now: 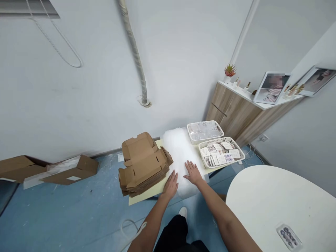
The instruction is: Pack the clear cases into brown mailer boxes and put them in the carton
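My left hand (171, 184) lies flat, fingers together, on the near left edge of a stack of white foam sheets (179, 147) on a low yellowish table (147, 195). My right hand (193, 172) rests open, fingers spread, on top of the same foam. Neither hand holds anything. A pile of flattened brown cardboard boxes (143, 164) sits just left of my left hand. Two white baskets stand to the right of the foam: the far basket (204, 131) holds clear plastic pieces, the near basket (222, 153) holds small printed cards.
A round white table (275, 203) with a small packet (288, 237) on it is at the near right. A wooden cabinet (236, 113) with a plant and pictures stands at the back right. Cardboard boxes (52, 169) lie on the blue floor at left. A pipe (135, 52) runs down the wall.
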`<state>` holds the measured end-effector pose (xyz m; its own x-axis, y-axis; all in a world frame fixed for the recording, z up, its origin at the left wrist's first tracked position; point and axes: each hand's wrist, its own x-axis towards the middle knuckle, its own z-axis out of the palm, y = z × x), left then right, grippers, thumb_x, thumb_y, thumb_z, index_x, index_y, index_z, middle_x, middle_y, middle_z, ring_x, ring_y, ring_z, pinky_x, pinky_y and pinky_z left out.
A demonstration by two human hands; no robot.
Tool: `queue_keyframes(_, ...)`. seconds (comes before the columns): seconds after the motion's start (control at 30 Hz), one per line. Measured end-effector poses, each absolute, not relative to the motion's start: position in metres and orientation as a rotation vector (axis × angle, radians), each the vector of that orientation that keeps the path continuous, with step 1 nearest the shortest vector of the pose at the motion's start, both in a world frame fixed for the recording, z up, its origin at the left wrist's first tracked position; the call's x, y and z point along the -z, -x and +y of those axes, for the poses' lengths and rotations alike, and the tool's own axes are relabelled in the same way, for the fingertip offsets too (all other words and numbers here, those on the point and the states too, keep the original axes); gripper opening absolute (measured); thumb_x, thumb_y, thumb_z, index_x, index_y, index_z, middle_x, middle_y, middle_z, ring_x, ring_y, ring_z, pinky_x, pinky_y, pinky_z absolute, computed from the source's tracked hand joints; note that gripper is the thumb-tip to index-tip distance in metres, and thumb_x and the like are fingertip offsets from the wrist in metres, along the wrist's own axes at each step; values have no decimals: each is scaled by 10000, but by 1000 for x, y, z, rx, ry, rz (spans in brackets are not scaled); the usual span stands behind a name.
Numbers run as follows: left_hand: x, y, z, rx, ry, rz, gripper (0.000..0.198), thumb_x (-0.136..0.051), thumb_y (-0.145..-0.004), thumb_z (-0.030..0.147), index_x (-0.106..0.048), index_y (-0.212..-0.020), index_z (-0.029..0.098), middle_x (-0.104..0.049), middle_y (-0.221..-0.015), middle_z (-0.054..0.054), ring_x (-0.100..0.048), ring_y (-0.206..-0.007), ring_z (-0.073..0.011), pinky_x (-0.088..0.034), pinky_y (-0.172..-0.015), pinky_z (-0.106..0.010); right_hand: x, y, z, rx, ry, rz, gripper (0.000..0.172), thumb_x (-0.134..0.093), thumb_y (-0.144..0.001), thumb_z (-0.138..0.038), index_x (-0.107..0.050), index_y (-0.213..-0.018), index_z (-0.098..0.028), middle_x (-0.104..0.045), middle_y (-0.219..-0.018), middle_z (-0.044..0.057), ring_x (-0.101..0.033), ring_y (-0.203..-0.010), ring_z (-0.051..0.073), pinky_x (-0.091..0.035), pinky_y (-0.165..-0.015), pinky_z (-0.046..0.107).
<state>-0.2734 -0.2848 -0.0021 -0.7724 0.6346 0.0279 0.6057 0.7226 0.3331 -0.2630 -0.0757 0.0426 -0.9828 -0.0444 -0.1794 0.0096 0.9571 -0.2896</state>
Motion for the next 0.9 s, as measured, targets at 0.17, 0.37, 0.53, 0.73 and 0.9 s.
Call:
queue_keyframes(0.17, 4, 269, -288, -605, -1014, 2853, 527, -404, -915, 235, -363, -1440, 217, -249, -1580, -94, -332, -1411, -253, -397, -1101, -432, -36, 271, -73, 395, 34, 2956, 490, -489, -914, -236, -464, -1403, -205, -398, -1503, 130, -338, -1399, 283, -279, -1115, 481)
queue_keyframes(0.37, -23, 280, -280, -726, -920, 2853, 600, -376, -916, 214, -226, -1497, 212, -263, -1570, -108, -369, -1388, -248, -439, -1055, -402, -60, 283, -68, 498, 55, 2986, 308, -395, -945, -174, -648, -1120, -189, -632, -1270, 115, -549, -1211, 231, -347, -1060, 388)
queue_keyframes(0.53, -58, 303, -254, -793, -917, 2909, 794, -404, -828, 86, -83, -1530, 273, -126, -1610, -78, -299, -1420, -277, -418, -1060, -452, -92, 294, -65, 684, -119, 3036, 286, -393, -933, -171, -641, -1072, -193, -719, -1010, 76, -647, -976, 192, -388, -975, 306)
queue_keyframes(0.73, -96, 336, -226, -822, -1092, 3008, 490, -459, -859, 104, -490, -1339, 198, -435, -1458, -125, -457, -1284, -289, -430, -1033, -465, -124, 289, -41, 967, -191, 3061, 310, -388, -945, -218, -623, -1147, -195, -700, -1098, 81, -637, -1020, 201, -442, -878, 284)
queue_keyframes(0.9, -122, 354, -215, -1017, -1170, 3034, 284, -392, -911, 117, -637, -1029, 200, -654, -1162, -95, -601, -1072, -248, -504, -931, -418, -133, 281, -28, 1194, -248, 3039, 307, -400, -958, -265, -635, -1157, -266, -711, -1114, 32, -653, -999, 201, -470, -853, 301)
